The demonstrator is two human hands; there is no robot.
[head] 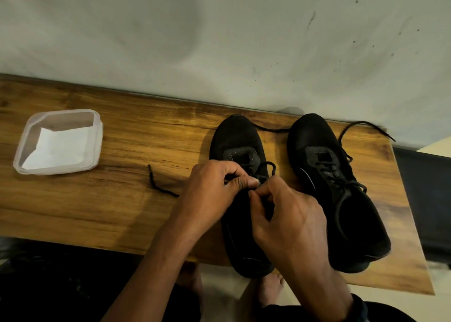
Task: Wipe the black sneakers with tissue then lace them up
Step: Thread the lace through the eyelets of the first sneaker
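Nearest us, at six o'clock, both forearms reach in over the table's near edge and meet above the first sneaker (235,136). The left hand (212,189) lies knuckles up, thumb pressed to a curled forefinger, pinching the lace (268,166) at the eyelet row. The right hand (290,216) faces it, fingertips closed on the same lace just beside the left thumb. We judge that this paired pinch steadies the eyelet while the lace tip is fed through; the tip itself is hidden. Lacing is the step in hand. One loose tail trails out at nine o'clock across the table (109,207).

The second sneaker (341,207) stands just beside the first at three o'clock, toe to twelve. Its own lace (366,125) is threaded but untied, with the ends lying toward one o'clock.

Farther off at ten o'clock, well apart, a plastic tub (98,136) holds the tissue (58,148). It is set out of the working area, which suggests wiping is finished.
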